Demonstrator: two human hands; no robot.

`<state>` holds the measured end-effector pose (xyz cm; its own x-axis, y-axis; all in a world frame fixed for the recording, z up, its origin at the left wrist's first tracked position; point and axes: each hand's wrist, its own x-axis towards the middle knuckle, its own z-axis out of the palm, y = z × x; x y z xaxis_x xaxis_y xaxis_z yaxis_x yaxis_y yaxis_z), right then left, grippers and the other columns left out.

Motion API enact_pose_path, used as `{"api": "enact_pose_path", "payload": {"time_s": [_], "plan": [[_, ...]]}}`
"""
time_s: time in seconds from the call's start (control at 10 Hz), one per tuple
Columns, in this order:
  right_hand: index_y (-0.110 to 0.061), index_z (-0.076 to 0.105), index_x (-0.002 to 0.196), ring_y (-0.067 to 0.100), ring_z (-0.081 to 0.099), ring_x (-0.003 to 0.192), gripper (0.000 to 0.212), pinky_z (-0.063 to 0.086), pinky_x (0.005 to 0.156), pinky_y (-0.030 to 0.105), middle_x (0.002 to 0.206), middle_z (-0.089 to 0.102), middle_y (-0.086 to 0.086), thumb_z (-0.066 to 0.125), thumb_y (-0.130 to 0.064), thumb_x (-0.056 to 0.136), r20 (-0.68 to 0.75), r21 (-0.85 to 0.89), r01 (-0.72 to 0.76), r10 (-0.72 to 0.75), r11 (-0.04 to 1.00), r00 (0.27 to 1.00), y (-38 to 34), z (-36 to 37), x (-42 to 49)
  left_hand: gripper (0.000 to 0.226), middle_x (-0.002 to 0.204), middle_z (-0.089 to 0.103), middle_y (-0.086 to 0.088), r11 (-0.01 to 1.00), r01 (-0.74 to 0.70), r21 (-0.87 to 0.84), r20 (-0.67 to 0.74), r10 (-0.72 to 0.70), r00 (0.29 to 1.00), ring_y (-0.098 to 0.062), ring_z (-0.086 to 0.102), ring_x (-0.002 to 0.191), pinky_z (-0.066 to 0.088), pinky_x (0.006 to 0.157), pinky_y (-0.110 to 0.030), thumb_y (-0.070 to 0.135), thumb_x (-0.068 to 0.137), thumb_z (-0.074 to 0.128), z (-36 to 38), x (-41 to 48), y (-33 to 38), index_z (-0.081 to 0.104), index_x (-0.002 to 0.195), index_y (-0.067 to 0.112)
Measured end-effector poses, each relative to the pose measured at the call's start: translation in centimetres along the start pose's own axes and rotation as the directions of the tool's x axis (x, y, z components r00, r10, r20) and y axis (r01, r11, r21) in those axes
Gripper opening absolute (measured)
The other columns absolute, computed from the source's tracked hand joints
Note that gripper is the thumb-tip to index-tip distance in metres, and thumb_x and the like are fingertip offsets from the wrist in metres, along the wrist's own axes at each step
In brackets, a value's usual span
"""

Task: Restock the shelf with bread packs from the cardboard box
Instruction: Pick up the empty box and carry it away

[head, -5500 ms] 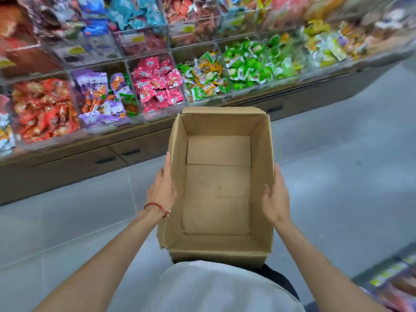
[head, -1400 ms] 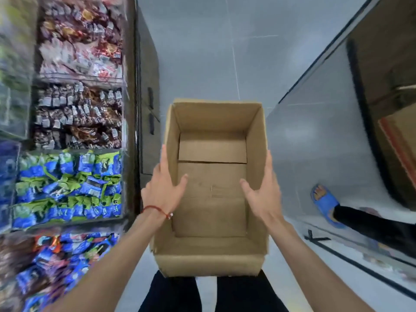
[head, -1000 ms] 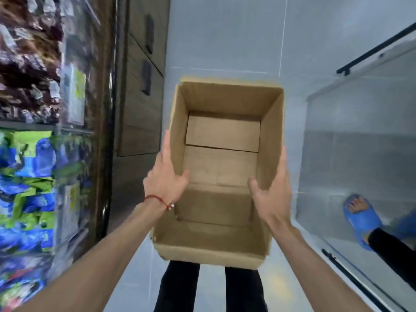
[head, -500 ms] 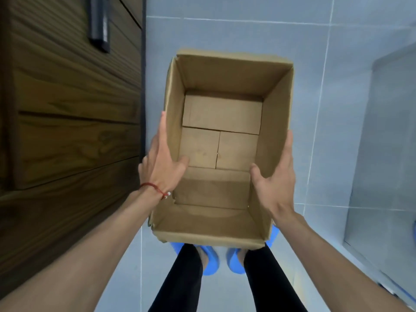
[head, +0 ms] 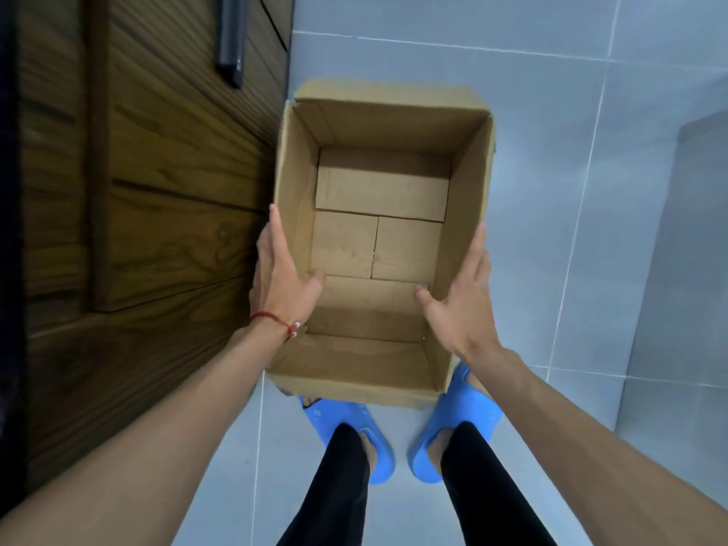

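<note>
Head view: the likeliest slip lies in the grip itself. Each hand clamps only one thin wall of the box [head: 390, 124], so a wall could bow or slide free and the box could tip onto the slippers [head: 346, 423] below, or its left side could knock the cabinet [head: 157, 191] just beside it. The left hand's [head: 281, 285] fingers [head: 275, 234] lie straight and together along the outside of the left wall, with the thumb [head: 315, 277] hooked over the rim and pressed to the inside, pinching the card between them. The right hand [head: 459, 305] mirrors this: fingers [head: 478, 246] are flat on the outer right wall and the thumb [head: 423, 295] is inside. A red bracelet [head: 275, 321] sits on the left wrist. The box is open-topped and empty — only its folded bottom flaps show, with no bread packs in it. It is held in front of the legs, its near edge over the slipper toes, so it seems low above the grey floor [head: 551, 191]; whether its base touches the tiles cannot be told. No shelf or bread is in sight, so by my judgement the restocking looks done and the box is being put down or carried off. A dark handle [head: 230, 41] sits on the cabinet, past the box's far corner.
</note>
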<state>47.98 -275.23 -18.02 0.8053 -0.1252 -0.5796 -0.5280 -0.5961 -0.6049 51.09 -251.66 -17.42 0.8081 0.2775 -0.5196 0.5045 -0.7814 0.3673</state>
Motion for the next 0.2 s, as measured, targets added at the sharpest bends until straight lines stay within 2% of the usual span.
{"api": "enact_pose_path", "payload": {"time_s": [0.1, 0.2], "plan": [[-0.04, -0.025, 0.156, 0.041, 0.048, 0.134, 0.118, 0.041, 0.113, 0.047, 0.168, 0.009, 0.004, 0.07, -0.031, 0.088, 0.068, -0.061, -0.048, 0.052, 0.997, 0.996, -1.3, -1.4, -1.1, 0.109, 0.164, 0.011, 0.002, 0.997, 0.036, -0.063, 0.039, -0.033, 0.999, -0.03, 0.034, 0.143, 0.042, 0.108, -0.046, 0.02, 0.083, 0.07, -1.3, -2.3, 0.3, -0.009, 0.157, 0.034], [-0.034, -0.018, 0.16, 0.036, 0.035, 0.147, 0.109, 0.034, 0.117, 0.043, 0.171, 0.006, 0.004, 0.067, -0.03, 0.093, 0.147, -0.123, -0.08, 0.098, 0.989, 0.984, -2.7, -3.3, -3.6, 0.106, 0.163, 0.015, 0.0, 0.992, 0.069, -0.11, 0.054, -0.063, 0.997, -0.029, 0.034, 0.143, 0.041, 0.11, -0.044, 0.019, 0.083, 0.07, -3.0, -5.4, 1.3, -0.005, 0.158, 0.029]]}}
